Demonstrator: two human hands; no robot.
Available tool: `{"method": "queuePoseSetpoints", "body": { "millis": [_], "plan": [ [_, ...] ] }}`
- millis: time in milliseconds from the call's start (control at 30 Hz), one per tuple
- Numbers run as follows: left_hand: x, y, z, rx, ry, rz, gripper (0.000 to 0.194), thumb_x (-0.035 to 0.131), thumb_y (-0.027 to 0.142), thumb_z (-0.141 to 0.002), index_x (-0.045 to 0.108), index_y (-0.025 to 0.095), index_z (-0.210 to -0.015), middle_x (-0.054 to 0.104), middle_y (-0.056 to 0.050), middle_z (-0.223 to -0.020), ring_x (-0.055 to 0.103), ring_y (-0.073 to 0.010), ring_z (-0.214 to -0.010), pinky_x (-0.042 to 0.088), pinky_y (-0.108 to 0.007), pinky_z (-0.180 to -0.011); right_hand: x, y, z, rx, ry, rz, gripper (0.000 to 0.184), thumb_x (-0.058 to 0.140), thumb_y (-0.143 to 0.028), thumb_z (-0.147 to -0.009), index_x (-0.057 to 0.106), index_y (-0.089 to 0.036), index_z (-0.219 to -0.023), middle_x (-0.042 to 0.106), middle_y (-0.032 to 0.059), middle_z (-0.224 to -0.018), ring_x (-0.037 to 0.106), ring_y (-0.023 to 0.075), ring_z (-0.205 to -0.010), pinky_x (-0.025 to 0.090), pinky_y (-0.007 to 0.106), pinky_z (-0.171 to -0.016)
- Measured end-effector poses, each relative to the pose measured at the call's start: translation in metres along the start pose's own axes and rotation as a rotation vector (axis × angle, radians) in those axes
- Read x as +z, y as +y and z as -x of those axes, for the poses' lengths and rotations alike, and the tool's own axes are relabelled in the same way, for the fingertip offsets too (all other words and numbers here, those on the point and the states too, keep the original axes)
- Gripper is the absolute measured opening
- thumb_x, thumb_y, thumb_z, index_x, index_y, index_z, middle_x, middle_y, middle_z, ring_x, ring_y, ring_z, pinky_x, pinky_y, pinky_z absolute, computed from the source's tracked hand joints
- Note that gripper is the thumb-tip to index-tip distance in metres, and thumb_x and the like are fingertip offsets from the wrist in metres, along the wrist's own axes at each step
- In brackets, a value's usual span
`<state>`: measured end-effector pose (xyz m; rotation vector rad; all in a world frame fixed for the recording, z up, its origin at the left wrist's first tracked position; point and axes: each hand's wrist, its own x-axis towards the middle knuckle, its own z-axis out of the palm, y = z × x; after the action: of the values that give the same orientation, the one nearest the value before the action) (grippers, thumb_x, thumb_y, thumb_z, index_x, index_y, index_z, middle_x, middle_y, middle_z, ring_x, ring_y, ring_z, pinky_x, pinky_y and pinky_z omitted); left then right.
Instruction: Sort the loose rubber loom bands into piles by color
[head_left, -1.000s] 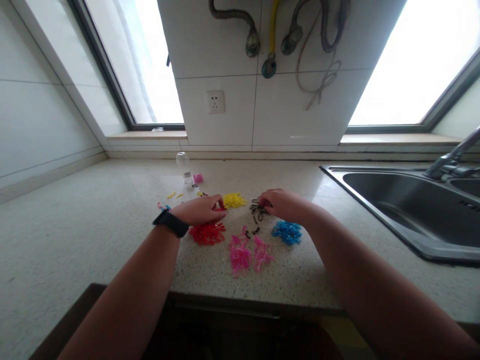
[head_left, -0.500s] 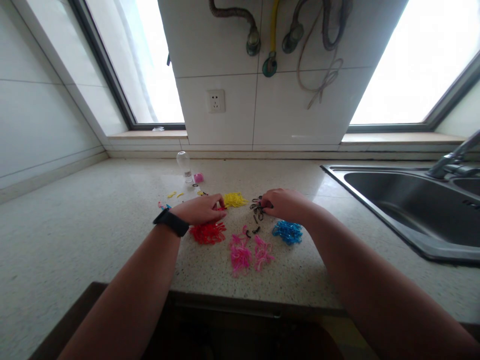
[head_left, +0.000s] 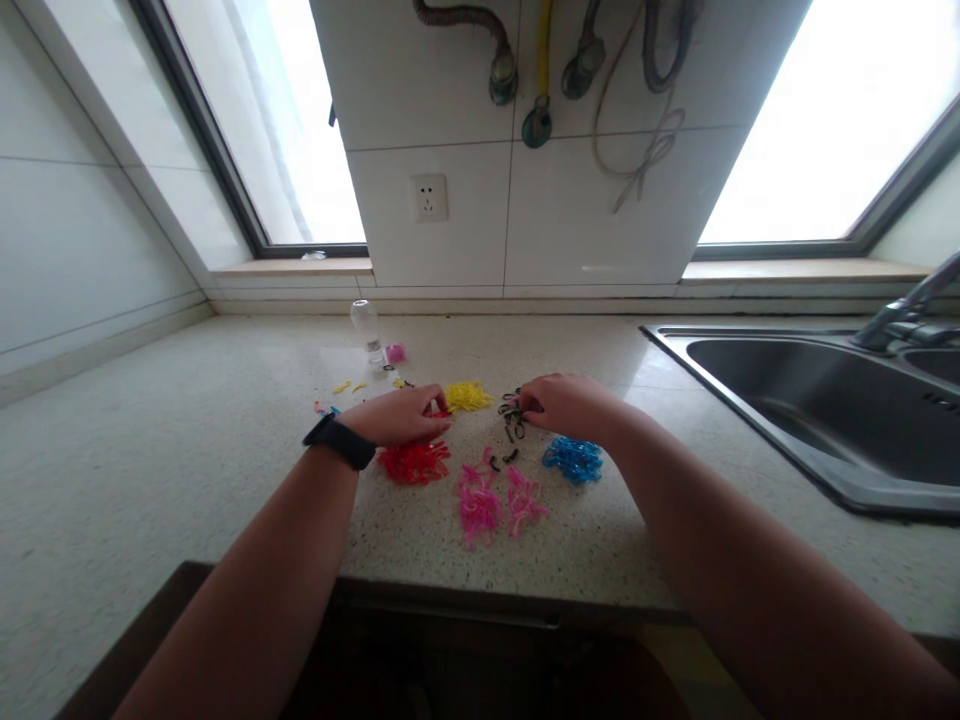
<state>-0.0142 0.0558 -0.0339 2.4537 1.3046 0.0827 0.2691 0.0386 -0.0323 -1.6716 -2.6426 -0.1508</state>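
Observation:
My left hand (head_left: 401,415), with a dark band on its wrist, rests over the upper side of a pile of red elastic bands (head_left: 415,463). Its thumb and fingers are apart, and nothing shows between them. A yellow pile of bands (head_left: 468,396) lies just beyond its fingertips. My right hand (head_left: 559,402) has its fingers closed down at the edge of the loose black elastic bands (head_left: 513,412); its fingertips are partly hidden. Nearer to me are two heaps of pink bands (head_left: 478,505), and a blue heap (head_left: 574,459) lies below my right wrist.
A clear bottle-like container (head_left: 365,332) stands at the back left beside a small pink object (head_left: 394,352). A few stray yellow bands (head_left: 342,387) lie left of it. On the right is a steel sink (head_left: 795,400) with a faucet (head_left: 907,315). The counter's front edge runs below the heaps.
The whole view has shifted slightly. Both hands stay at the same piles, with hardly any movement of the fingers.

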Motion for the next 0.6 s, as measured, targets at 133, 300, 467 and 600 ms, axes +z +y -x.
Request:
{"method": "queuePoseSetpoints", "body": {
  "millis": [133, 300, 467, 600],
  "plan": [
    [-0.0005, 0.0015, 0.0005, -0.003, -0.002, -0.005, 0.040, 0.052, 0.052, -0.088, 0.058, 0.020, -0.111, 0.069, -0.005, -0.088, 0.059, -0.0174, -0.072, 0.037, -0.030, -0.062, 0.0008, 0.0001, 0.0000, -0.004, 0.001, -0.006, 0.018, 0.056, -0.035, -0.083, 0.069, -0.025, -0.090, 0.074, 0.0051, -0.094, 0.065, 0.0215, -0.082, 0.033, 0.030, -0.059],
    [0.0002, 0.0009, 0.0006, -0.011, -0.001, -0.005, 0.041, 0.051, 0.053, -0.088, 0.058, 0.021, -0.111, 0.070, -0.005, -0.088, 0.059, -0.0181, -0.073, 0.036, -0.030, -0.062, 0.0023, 0.0006, -0.0006, 0.003, 0.000, -0.016, 0.020, 0.055, -0.036, -0.083, 0.069, -0.025, -0.092, 0.074, 0.0053, -0.095, 0.065, 0.0215, -0.082, 0.033, 0.029, -0.058],
    [0.0016, -0.0021, -0.0004, 0.000, 0.004, 0.002, 0.041, 0.051, 0.054, -0.088, 0.058, 0.020, -0.111, 0.069, -0.005, -0.088, 0.059, -0.0177, -0.073, 0.037, -0.029, -0.062, 0.0007, -0.0007, -0.0005, 0.007, -0.007, -0.019, 0.021, 0.054, -0.038, -0.084, 0.069, -0.026, -0.092, 0.074, 0.0054, -0.095, 0.065, 0.0215, -0.082, 0.033, 0.029, -0.059],
    [0.0021, -0.0025, -0.0009, -0.005, -0.003, 0.007, 0.041, 0.051, 0.053, -0.088, 0.058, 0.021, -0.111, 0.070, -0.004, -0.087, 0.059, -0.0176, -0.072, 0.037, -0.030, -0.061, -0.0001, -0.0015, -0.0001, 0.023, 0.000, -0.024, 0.025, 0.053, -0.042, -0.087, 0.069, -0.025, -0.092, 0.074, 0.0067, -0.096, 0.065, 0.0215, -0.082, 0.034, 0.029, -0.060]
  ]
}}
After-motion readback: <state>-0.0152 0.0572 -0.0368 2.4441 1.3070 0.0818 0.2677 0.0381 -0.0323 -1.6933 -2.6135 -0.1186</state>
